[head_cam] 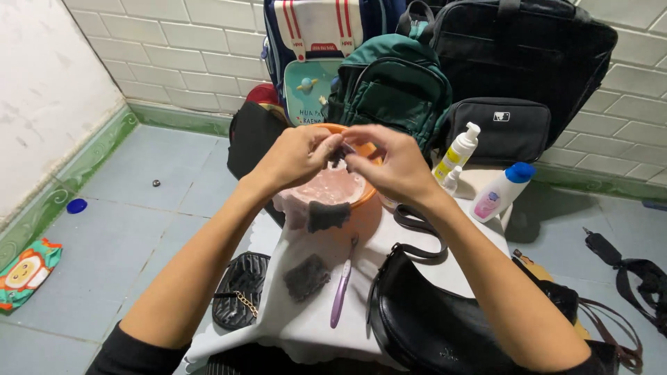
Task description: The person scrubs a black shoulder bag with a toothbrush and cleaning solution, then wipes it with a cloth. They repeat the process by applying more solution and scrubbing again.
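both hands pinch a small dark scrap over an orange bowl of pinkish soapy water.
the left hand (295, 158) and right hand (389, 165) meet over the bowl (368, 201); the scrap (338, 154) should be held low there so that drips fall inside, clear of the black bag (431, 319).

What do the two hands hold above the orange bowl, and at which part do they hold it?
The left hand and right hand pinch a small dark thing between their fingertips over the orange bowl; what it is and where it is gripped cannot be told.
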